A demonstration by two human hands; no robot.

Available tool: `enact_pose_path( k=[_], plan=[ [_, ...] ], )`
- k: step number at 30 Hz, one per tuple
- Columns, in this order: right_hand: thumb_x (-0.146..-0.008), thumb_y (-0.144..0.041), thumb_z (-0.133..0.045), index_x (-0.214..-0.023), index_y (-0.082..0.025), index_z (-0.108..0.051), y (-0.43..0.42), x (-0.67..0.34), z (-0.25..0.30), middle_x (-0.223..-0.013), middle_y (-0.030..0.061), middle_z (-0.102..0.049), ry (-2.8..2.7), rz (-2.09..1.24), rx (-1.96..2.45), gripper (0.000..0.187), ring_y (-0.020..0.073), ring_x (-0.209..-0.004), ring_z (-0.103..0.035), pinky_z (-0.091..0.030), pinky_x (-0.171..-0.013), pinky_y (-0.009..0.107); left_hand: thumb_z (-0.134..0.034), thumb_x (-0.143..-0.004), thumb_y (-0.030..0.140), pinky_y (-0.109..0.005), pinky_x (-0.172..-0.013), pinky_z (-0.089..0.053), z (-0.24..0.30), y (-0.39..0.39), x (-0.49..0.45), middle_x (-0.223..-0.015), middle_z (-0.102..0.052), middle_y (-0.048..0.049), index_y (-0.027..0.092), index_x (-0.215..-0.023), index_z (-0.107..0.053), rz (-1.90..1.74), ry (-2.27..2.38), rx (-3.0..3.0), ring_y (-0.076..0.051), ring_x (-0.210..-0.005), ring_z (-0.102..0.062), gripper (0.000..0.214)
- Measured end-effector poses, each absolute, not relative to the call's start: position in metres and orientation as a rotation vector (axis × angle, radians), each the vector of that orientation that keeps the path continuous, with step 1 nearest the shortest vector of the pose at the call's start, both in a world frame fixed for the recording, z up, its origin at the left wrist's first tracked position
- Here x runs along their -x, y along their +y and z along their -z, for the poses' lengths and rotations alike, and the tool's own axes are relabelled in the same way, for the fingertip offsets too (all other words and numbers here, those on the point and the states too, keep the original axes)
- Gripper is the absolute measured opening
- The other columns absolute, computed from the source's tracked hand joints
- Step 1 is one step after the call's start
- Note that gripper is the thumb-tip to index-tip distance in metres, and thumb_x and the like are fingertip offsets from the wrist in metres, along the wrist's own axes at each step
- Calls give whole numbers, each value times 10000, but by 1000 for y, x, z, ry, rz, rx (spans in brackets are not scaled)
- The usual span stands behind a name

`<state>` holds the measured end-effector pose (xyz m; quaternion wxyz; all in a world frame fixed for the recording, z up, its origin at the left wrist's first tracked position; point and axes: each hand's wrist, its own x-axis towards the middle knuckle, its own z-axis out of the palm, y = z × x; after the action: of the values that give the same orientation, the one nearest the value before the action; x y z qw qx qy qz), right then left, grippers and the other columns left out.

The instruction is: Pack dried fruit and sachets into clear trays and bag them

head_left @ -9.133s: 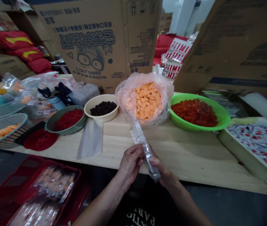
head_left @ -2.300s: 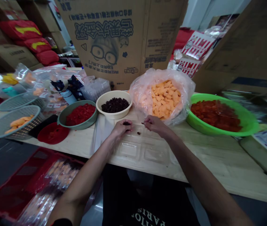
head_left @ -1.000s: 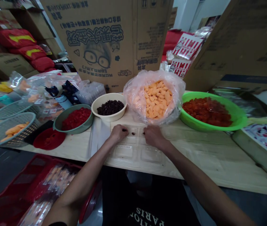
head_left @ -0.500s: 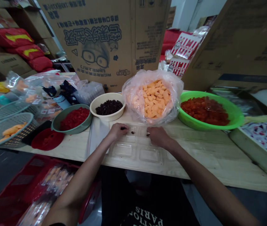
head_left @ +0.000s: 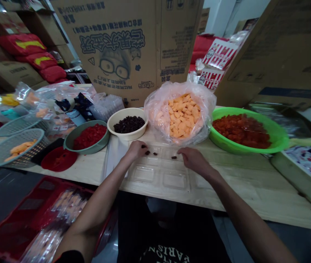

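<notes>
Clear plastic trays [head_left: 175, 179] with shallow rectangular compartments lie on the table before me. Over the far left compartments is my left hand [head_left: 137, 150], its fingers closed on a dark raisin-like piece [head_left: 144, 146]. Another dark piece [head_left: 147, 152] rests just below those fingertips, and one more [head_left: 154, 153] lies slightly to the right. My right hand [head_left: 195, 160] hovers over the right part of the trays, fingers curled together; whatever they contain is hidden. A single dark piece [head_left: 174, 157] lies left of its fingertips. Behind my left hand stands a cream bowl [head_left: 127, 136] of dark pieces.
A plastic bag [head_left: 155, 113] of orange pieces stands behind the trays. Right of it is a green basin [head_left: 281, 140] of reddish-orange pieces. At left are a grey-green bowl [head_left: 89, 148] of red pieces and a grey basket [head_left: 39, 151]. Tall cardboard boxes [head_left: 144, 73] stand behind.
My right hand has moved to the right, leaving a dark piece on the tray. Another dark piece now shows beneath my left fingertips. The view has shifted slightly.
</notes>
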<state>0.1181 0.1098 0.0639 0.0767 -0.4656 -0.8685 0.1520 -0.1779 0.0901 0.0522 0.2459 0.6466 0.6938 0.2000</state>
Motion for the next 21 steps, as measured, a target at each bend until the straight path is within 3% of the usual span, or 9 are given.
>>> enact_pose_path(
  k=[4,7,9,13,17,21],
  plan=[
    [-963,-190,-451,-1116,-161,-690,94,-57,-67,-1076,129,-709,-2759,-404,1277,285,231,-1016,-646,-435,-891,310,-740,-706,233,-261,-662,-429,-52,87,181,-647,-718,-54,165,-726,-794,-545,1960,-1680,-197,-690,-633,89],
    [-972,-288,-469,-1147,-147,-670,96,-17,-68,-1107,167,-685,-2810,-298,1340,301,283,-1065,-626,-433,-888,364,-762,-655,192,-269,-694,-431,-45,87,177,-669,-723,-70,170,-681,-781,-599,1944,-1619,-215,-741,-641,39],
    [-930,-270,-526,-1129,-134,-679,101,-2,-65,-1091,179,-682,-2850,-281,1375,285,302,-1076,-620,-428,-895,388,-766,-630,170,-263,-685,-426,-42,86,178,-661,-714,-61,165,-662,-768,-661,1911,-1553,-207,-736,-633,33],
    [-853,-160,-563,-1094,-145,-685,109,2,-60,-1087,164,-672,-2897,-276,1317,271,290,-1084,-605,-415,-902,388,-768,-642,207,-235,-557,-380,-44,79,186,-514,-603,9,132,-672,-737,-811,1795,-1326,-130,-536,-521,86],
    [-866,-128,-518,-1158,-152,-645,106,-3,-59,-1136,163,-643,-2894,-241,1233,319,292,-1118,-570,-397,-917,409,-746,-714,262,-193,-497,-379,-51,71,196,-650,-659,-9,101,-804,-709,-1029,1654,-1027,-79,-514,-511,188],
    [-874,-156,-521,-1161,-140,-639,101,1,-56,-1124,170,-635,-2880,-238,1200,311,300,-1101,-567,-399,-917,425,-758,-717,205,-157,-481,-406,-57,71,197,-769,-703,-60,93,-779,-660,-1178,1548,-778,-46,-520,-518,161]
  ],
)
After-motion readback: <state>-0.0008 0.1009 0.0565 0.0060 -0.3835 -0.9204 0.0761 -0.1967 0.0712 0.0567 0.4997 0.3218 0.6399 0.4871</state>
